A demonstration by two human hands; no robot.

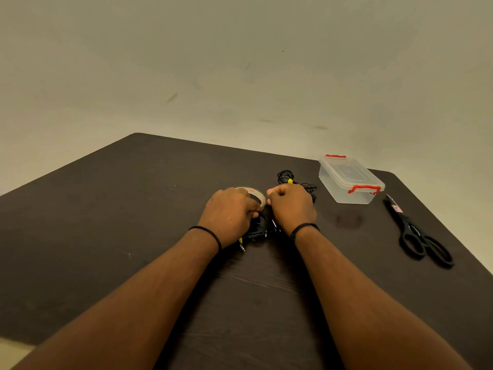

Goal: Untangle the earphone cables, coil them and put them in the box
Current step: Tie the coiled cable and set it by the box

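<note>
A coiled black earphone cable (258, 228) lies on the dark table (133, 209) under and between my hands, its jack plug (242, 247) sticking out toward me. My left hand (229, 212) grips a roll of clear tape (254, 194) just above that coil. My right hand (290, 206) is curled, its fingertips pinching at the roll's right edge, where the tape end seems to be. A second black earphone cable (286, 177) with a yellow tag lies bunched behind my right hand. The clear box (349, 182) with red latches stands at the right, lid on.
Black scissors (420, 235) lie near the table's right edge, in front of the box. A plain wall rises behind the table's far edge.
</note>
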